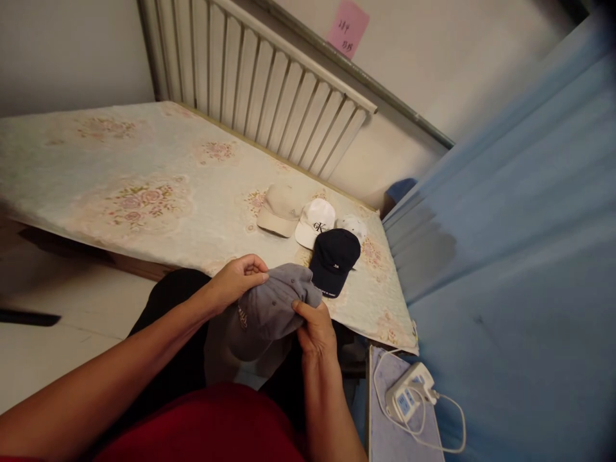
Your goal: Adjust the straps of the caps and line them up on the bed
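A grey baseball cap [276, 298] is held over my lap, its brim pointing down toward me and light lettering on its front. My left hand [240, 277] pinches the cap's edge at the upper left. On the right side, my right hand [315, 324] grips it with the thumb on top; the other fingers are mostly hidden beneath. Just beyond lies a dark navy cap [335, 260], brim toward me. Behind it are a white cap with black CK letters [317, 221], a beige cap [280, 210] and another white cap [352, 224], partly covered by the navy one.
The caps lie on a bed with a floral cover [216, 218]. A radiator [260, 83] stands along its far side. At right hangs a blue curtain [505, 256]. A power strip [409, 391] with a white cable rests on a small table [380, 443] at lower right.
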A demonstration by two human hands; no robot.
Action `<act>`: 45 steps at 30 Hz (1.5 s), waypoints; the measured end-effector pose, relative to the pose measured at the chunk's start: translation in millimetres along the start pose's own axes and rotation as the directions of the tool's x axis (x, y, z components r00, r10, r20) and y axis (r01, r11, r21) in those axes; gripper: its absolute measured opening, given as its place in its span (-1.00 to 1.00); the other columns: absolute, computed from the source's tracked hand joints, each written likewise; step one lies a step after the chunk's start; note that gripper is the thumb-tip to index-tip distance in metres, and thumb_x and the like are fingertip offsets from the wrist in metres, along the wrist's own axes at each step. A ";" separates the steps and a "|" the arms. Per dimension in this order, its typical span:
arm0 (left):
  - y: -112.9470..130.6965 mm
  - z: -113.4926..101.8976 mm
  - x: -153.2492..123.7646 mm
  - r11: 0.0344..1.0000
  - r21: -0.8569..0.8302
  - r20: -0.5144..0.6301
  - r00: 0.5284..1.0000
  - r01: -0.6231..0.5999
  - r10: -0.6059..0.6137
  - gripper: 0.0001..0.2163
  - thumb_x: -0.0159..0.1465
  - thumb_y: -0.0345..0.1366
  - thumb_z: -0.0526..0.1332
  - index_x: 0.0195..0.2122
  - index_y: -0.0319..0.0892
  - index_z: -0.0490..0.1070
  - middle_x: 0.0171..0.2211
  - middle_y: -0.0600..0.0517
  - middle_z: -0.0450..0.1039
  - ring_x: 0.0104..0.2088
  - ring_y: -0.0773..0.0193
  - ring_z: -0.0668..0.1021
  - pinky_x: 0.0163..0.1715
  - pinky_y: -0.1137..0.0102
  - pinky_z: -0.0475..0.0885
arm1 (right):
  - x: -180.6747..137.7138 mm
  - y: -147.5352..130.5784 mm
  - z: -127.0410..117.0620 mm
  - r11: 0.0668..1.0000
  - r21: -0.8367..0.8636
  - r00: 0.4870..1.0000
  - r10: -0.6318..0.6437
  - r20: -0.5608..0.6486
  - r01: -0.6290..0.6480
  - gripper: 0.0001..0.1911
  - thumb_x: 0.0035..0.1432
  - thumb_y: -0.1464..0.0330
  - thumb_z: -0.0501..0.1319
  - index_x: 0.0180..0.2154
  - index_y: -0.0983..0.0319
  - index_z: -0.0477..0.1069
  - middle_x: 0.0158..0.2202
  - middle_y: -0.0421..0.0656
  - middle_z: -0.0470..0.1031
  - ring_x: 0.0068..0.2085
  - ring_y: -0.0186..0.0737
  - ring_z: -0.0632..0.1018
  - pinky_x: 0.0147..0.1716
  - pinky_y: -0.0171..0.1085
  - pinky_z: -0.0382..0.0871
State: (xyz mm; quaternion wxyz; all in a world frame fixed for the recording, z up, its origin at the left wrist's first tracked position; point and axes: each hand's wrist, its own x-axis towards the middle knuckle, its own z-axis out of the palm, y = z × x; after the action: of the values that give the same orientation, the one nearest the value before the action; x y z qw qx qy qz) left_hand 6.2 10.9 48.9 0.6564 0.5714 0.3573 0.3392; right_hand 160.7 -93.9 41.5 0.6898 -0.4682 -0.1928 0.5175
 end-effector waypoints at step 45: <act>7.7 -4.9 -0.9 0.997 0.055 0.141 0.989 -0.053 0.045 -0.80 0.07 -0.19 0.31 -0.38 -0.16 0.37 -0.51 0.15 0.32 -0.46 0.36 0.37 -0.43 0.45 0.19 | 10.4 -17.0 -29.1 0.746 -0.620 0.839 -0.483 -0.250 0.244 -0.40 -0.23 0.35 0.44 -0.06 0.21 0.41 -0.17 -0.13 0.49 -0.26 -0.24 0.48 -0.19 -0.28 0.36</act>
State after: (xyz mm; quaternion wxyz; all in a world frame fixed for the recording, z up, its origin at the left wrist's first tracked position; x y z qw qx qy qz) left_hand 1.3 13.6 56.2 0.6543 0.6213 0.3061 0.3036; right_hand 195.7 -98.0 39.5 0.6329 -0.6970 -0.2831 0.1832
